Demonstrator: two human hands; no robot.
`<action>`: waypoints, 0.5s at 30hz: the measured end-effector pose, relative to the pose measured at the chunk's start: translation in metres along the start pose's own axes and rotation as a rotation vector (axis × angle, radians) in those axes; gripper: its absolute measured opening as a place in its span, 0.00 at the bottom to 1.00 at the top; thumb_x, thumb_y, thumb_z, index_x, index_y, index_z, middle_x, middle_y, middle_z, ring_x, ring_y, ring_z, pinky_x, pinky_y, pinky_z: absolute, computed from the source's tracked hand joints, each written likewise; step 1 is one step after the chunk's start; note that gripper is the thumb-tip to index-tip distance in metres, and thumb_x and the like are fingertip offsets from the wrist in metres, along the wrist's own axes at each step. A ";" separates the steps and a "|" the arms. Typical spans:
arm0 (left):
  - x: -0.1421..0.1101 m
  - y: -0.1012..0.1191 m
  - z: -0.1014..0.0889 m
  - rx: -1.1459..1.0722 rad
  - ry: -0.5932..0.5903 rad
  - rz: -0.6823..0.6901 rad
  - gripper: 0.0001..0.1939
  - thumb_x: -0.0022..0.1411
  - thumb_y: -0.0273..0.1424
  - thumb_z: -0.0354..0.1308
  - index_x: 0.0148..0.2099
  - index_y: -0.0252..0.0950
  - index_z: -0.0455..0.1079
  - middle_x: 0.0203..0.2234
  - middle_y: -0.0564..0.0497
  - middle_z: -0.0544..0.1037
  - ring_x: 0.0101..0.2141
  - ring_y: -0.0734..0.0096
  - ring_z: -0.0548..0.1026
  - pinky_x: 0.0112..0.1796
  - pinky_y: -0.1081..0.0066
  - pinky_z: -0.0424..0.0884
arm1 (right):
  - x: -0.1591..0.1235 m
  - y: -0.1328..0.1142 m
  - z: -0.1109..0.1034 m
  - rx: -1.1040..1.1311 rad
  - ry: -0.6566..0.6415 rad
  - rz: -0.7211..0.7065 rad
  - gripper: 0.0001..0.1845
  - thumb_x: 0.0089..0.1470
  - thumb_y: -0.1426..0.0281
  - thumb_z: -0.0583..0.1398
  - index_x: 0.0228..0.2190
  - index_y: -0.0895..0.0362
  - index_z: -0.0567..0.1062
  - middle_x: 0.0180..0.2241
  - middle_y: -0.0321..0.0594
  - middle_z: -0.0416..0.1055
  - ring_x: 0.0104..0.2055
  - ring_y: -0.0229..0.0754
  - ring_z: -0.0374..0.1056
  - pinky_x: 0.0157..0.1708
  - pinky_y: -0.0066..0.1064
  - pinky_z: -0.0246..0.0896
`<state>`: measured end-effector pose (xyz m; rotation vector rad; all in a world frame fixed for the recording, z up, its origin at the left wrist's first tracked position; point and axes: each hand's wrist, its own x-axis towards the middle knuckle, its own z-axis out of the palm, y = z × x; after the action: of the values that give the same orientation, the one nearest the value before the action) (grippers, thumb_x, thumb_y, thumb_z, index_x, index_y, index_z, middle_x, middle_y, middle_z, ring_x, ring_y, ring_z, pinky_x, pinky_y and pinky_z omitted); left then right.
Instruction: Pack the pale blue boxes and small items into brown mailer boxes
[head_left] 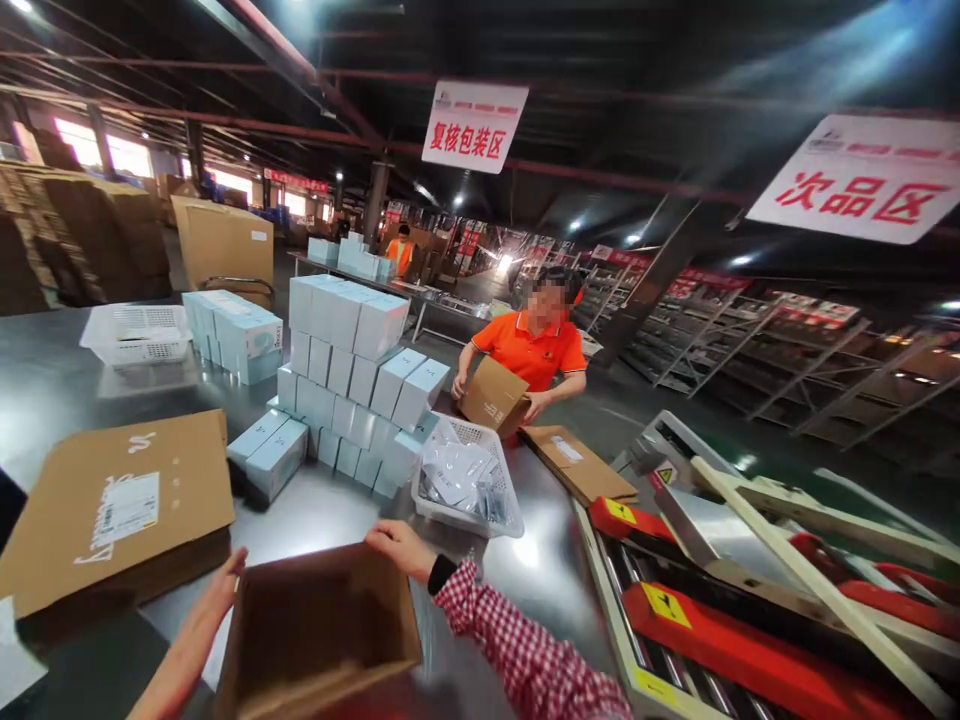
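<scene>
An open-topped cardboard box (330, 610) stands in front of me on the metal table, its dark inside facing up. My right hand (405, 550) has its fingers curled over the box's far right corner. Along the left side of the box lies my left hand (202, 615), flat with fingers stretched out; whether it touches the cardboard I cannot tell. Beyond the box rises a stack of pale blue cartons (345, 380), with two more cartons (270, 450) lying at its near left. A white basket (517, 515) of plastic-wrapped items (457, 470) sits right of the stack.
Flattened cardboard (180, 490) lies at left, with a white basket (112, 350) and more pale blue cartons (238, 335) behind. Across the table, a person in orange (525, 345) holds a cardboard box (491, 395). A roller machine with red parts (720, 640) borders the right.
</scene>
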<state>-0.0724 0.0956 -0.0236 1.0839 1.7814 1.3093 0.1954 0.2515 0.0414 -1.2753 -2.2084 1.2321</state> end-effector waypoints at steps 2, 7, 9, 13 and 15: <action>0.003 0.010 -0.006 -0.046 -0.028 0.028 0.37 0.66 0.53 0.40 0.65 0.33 0.56 0.65 0.42 0.62 0.66 0.59 0.55 0.65 0.57 0.47 | 0.020 -0.010 -0.011 -0.049 -0.116 -0.008 0.17 0.52 0.58 0.61 0.26 0.60 0.78 0.26 0.39 0.73 0.32 0.45 0.69 0.40 0.39 0.65; -0.002 0.024 0.004 0.013 -0.033 0.023 0.33 0.68 0.48 0.37 0.63 0.28 0.56 0.65 0.35 0.60 0.66 0.56 0.55 0.66 0.54 0.45 | 0.108 -0.079 -0.024 -0.163 -0.251 -0.184 0.31 0.47 0.52 0.65 0.48 0.58 0.76 0.47 0.43 0.75 0.49 0.52 0.69 0.53 0.43 0.61; -0.005 0.018 0.012 0.044 -0.030 0.027 0.30 0.70 0.46 0.36 0.63 0.31 0.55 0.65 0.36 0.59 0.66 0.57 0.54 0.66 0.52 0.46 | 0.154 -0.110 -0.001 -0.296 -0.168 -0.271 0.47 0.47 0.47 0.64 0.61 0.61 0.62 0.61 0.51 0.62 0.61 0.56 0.59 0.59 0.46 0.55; 0.004 -0.016 0.016 0.155 -0.079 0.106 0.27 0.72 0.41 0.31 0.69 0.39 0.42 0.66 0.38 0.59 0.66 0.55 0.54 0.63 0.48 0.55 | 0.238 -0.132 0.076 -0.518 -0.084 -0.150 0.64 0.42 0.46 0.67 0.67 0.60 0.44 0.70 0.56 0.37 0.70 0.67 0.34 0.61 0.62 0.46; 0.018 -0.038 0.010 0.243 -0.162 0.236 0.29 0.72 0.36 0.30 0.71 0.45 0.27 0.65 0.39 0.60 0.64 0.56 0.57 0.60 0.50 0.63 | 0.274 -0.125 0.113 -0.567 -0.107 -0.060 0.65 0.43 0.48 0.67 0.68 0.56 0.38 0.71 0.54 0.30 0.70 0.68 0.27 0.58 0.69 0.43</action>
<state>-0.0803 0.1101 -0.0638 1.5293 1.7627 1.1179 -0.0960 0.3865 0.0352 -1.3352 -2.7720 0.6797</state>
